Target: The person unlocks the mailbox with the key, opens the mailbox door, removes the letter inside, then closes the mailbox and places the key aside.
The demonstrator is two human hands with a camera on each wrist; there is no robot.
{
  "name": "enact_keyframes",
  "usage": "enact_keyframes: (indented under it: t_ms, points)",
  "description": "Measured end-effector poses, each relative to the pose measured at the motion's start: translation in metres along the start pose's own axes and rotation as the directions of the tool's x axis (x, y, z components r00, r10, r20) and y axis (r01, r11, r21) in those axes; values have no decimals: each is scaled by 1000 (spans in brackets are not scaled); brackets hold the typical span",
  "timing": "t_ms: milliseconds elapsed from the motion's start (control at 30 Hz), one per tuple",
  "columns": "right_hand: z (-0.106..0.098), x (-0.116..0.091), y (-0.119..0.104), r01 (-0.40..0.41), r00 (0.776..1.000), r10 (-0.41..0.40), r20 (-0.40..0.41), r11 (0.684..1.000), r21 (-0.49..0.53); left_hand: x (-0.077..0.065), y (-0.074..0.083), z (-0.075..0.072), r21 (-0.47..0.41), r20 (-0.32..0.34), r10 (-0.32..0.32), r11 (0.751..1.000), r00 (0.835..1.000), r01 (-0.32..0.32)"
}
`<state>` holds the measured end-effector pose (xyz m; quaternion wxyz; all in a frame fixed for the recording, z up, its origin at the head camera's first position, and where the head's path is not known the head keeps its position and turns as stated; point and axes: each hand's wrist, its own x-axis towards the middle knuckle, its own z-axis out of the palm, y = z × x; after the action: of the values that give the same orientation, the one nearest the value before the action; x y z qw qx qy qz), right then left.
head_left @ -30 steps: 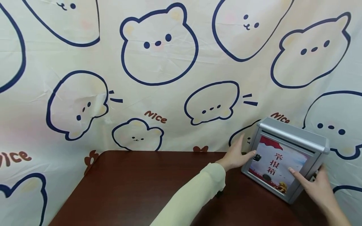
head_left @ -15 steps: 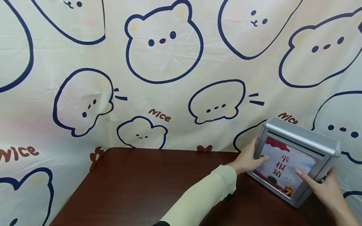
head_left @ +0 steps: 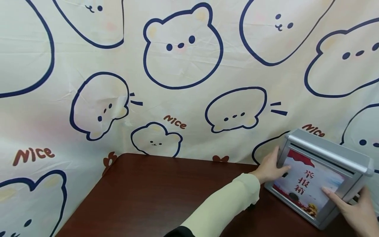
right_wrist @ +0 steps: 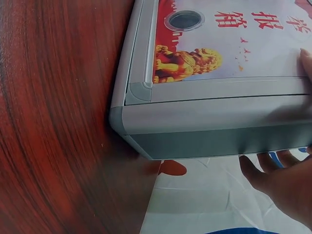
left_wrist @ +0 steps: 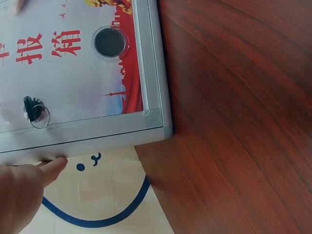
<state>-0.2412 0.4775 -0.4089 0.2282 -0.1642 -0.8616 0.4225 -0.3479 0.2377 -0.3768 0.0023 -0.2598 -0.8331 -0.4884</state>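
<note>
- Cream bear-print backdrop (head_left: 183, 72), twelve o'clock.
- Brown table (head_left: 142, 191), six o'clock.
- Silver box (head_left: 322, 177), four o'clock in the head view.
- Right hand (head_left: 358, 209) clamped on its four-o'clock side.
- Left hand (head_left: 268, 168) clamped on its nine-o'clock edge.
- Black key (left_wrist: 29, 109), nine o'clock, box front.

In the head view the silver box (head_left: 321, 182) hides its own back and parts of the fingers of the right hand (head_left: 359, 209) at its four o'clock edge, the key (left_wrist: 33, 109) is only a small dark smudge by the left thumb, and a dark thing (head_left: 251, 206) under the cuff of the sleeve (head_left: 220, 205) shows too little to tell. The left wrist view crops the box at nine and twelve o'clock, cutting the red writing (left_wrist: 29, 48), and the left hand (left_wrist: 24, 195) at eight; the right wrist view cuts the box at twelve and three, and the right hand at four.
</note>
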Motion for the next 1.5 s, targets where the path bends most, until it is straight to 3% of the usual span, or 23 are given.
enact_keyframes:
  t_ms: [267,567,700,933,1133,1300,1500]
  points:
    - [-11,-8,12,-20,1000,20,-4,999,-36,1,7,20,-5,-21,-34,999,999,33]
    - [-6,-13,3,-116,993,117,-29,993,33,1,5,20,-40,-49,1,999,999,-3]
    - [-1,-17,-4,-148,988,152,-31,985,85,-4,2,14,-43,-50,-13,999,999,11]
    - [-5,-16,-17,-57,996,63,-67,995,82,-9,8,-2,-62,-68,49,997,996,-53]
    - [-9,-20,-36,-36,998,39,-48,998,54,-14,11,-18,-53,-89,59,997,994,-64]
    - [-5,-24,-50,34,999,-33,-9,998,61,-18,7,-35,-93,-94,62,993,994,-71]
    - [13,-26,-73,150,988,-152,20,984,96,-28,-1,-65,-131,-128,41,990,991,-58]
